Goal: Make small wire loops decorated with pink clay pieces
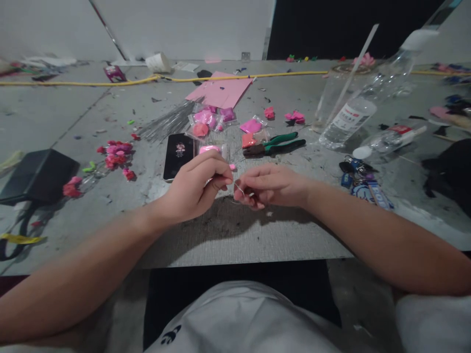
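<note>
Head view: above the bench, a thin wire is being pinched by left hand and right hand; red-pink pieces, apparently shaped already, are being kept aside, while grey strands are being left loose.

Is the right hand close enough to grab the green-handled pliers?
Probably yes: the pliers lie just beyond the right hand and nothing seems to block the way, though the thin strand against it may need letting go first.
</note>
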Demonstrator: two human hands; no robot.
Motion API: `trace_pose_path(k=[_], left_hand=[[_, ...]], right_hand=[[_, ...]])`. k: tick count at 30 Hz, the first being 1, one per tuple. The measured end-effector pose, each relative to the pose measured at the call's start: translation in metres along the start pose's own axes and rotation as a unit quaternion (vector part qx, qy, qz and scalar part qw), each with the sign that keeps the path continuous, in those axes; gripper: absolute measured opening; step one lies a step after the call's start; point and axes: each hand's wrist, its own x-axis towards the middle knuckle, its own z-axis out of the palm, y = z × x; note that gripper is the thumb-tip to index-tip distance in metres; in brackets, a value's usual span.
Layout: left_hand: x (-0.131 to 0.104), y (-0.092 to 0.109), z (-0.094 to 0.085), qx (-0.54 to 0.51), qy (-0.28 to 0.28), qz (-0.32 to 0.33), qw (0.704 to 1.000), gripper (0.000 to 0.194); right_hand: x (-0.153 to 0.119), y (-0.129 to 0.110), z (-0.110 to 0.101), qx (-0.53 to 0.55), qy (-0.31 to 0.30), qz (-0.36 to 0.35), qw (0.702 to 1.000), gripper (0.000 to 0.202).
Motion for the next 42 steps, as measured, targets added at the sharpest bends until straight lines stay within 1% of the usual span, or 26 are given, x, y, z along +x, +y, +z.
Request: trace_pose_path(k=[4,6,8,10,13,15,18,21,25,28,31,34,37,38,40,42], left_hand=[[-0.002,0.003,0.002,0.002,0.03,0.016,0.999,0.021],[-0.003,0.005,0.003,-0.004,0.032,0.018,0.999,0.021],[-0.003,0.006,0.003,-0.005,0.028,0.028,0.999,0.02],[-0.003,0.006,0.002,-0.004,0.023,0.043,0.999,0.021],[-0.003,0.002,0.002,0.008,0.026,0.055,0.998,0.024],[-0.003,-0.001,0.001,0.028,0.031,0.054,0.998,0.024],[-0.003,-0.005,-0.001,0.055,0.017,0.05,0.997,0.023],[-0.003,-0.008,-0.003,0.064,-0.008,0.053,0.996,0.023],[-0.002,-0.01,-0.004,0.088,-0.018,0.051,0.995,0.024],[-0.002,-0.01,-0.003,0.103,-0.023,0.017,0.994,0.023],[-0.002,-0.008,0.0,0.111,-0.034,-0.028,0.993,0.018],[-0.002,-0.005,0.005,0.104,-0.044,-0.078,0.991,0.013],[-0.003,-0.001,0.012,0.077,-0.025,-0.129,0.988,0.01],[-0.003,0.001,0.015,0.059,-0.015,-0.152,0.986,0.01],[-0.003,0.004,0.02,0.007,-0.002,-0.211,0.978,0.01],[-0.002,0.008,0.024,-0.059,0.005,-0.275,0.96,0.01]], right_hand=[[0.002,0.008,0.003,0.057,-0.066,-0.019,0.996,0.025],[0.002,0.011,0.005,0.07,-0.088,-0.015,0.994,0.025],[0.002,0.013,0.006,0.063,-0.097,-0.007,0.993,0.028],[0.002,0.012,0.007,0.034,-0.08,-0.012,0.996,0.03],[-0.001,0.007,0.007,-0.041,-0.023,-0.031,0.998,0.035],[-0.002,0.003,0.006,-0.095,0.006,-0.037,0.995,0.038],[-0.004,-0.002,0.005,-0.175,0.039,-0.052,0.982,0.038],[-0.004,-0.004,0.007,-0.272,0.081,-0.073,0.956,0.033],[-0.003,-0.004,0.012,-0.389,0.152,-0.103,0.903,0.019],[-0.002,-0.004,0.013,-0.468,0.184,-0.128,0.855,0.021],[-0.001,-0.001,0.011,-0.561,0.228,-0.153,0.781,0.024],[0.0,0.005,0.011,-0.642,0.289,-0.139,0.696,0.026],[0.002,0.011,0.013,-0.706,0.334,-0.121,0.613,0.029],[0.003,0.013,0.015,-0.72,0.346,-0.118,0.59,0.03],[0.004,0.015,0.017,-0.737,0.367,-0.114,0.556,0.034],[0.006,0.017,0.019,-0.742,0.381,-0.112,0.541,0.037]])
